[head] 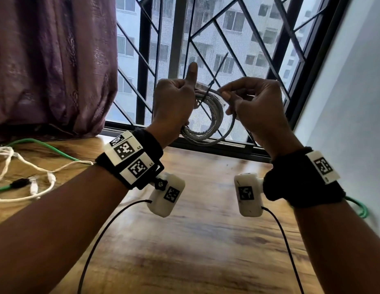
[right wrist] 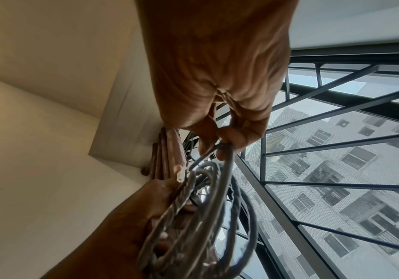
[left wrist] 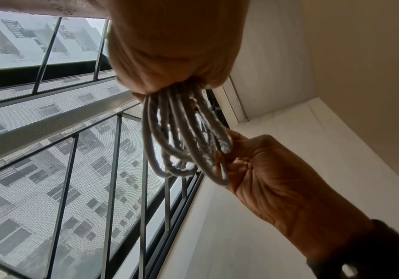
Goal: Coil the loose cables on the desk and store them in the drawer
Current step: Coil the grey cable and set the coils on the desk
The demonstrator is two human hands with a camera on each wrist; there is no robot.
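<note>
Gray cable coil [head: 206, 122] held up between both hands, well above the counter [head: 206, 230], likely so the loops hang free and stay round. Left hand [head: 174, 102] clenched around the bunched loops on its side, thumb raised, keeping the turns from springing apart. Right hand [head: 255, 102] pinching the loose end and a thin black tie [head: 212, 81] at the top of the coil, apparently to bind it. Left of the hands, down on the counter: white cable [head: 21, 164] and green cable [head: 47, 147], uncoiled. Drawer not in view.
</note>
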